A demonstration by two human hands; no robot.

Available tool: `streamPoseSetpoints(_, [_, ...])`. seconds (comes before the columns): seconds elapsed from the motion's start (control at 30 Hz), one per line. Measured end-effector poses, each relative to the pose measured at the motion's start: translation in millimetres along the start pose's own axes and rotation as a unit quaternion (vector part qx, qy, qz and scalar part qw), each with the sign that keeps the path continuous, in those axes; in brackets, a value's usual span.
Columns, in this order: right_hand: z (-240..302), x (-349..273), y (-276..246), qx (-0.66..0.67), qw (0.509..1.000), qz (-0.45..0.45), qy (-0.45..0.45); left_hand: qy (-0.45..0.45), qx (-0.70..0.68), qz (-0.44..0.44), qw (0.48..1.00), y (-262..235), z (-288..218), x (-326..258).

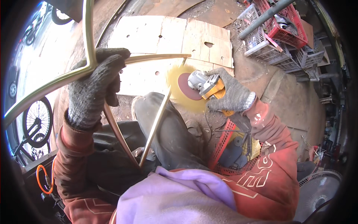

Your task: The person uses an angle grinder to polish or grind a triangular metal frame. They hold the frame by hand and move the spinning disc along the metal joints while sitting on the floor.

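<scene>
Both hands wear grey knit gloves: the left hand (95,87) is clenched around a joint of the brass-coloured metal frame (156,115), holding it up over the lap, while the right hand (231,93) grips the yellow angle grinder (205,86), its blurred wheel (184,87) touching a frame bar above the cardboard sheet (167,33).
</scene>
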State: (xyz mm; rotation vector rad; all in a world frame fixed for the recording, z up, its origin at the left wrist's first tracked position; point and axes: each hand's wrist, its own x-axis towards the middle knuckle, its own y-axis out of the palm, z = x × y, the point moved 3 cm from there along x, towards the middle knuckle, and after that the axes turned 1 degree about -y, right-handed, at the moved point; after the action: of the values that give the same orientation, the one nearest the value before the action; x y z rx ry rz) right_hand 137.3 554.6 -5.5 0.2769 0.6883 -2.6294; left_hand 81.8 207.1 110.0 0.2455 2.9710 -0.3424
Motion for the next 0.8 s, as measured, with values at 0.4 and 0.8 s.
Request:
streamPoseSetpoints(0.4, [4,-7,-2,-0.008,1.000,-0.002,-0.005,0.017,0.006,0.017,1.000,3,1,10])
streamPoseSetpoints(0.8, [1,-42,18,-0.001,0.999,-0.001,-0.036,-0.067,-0.079,-0.015,0.994,-26,52,39])
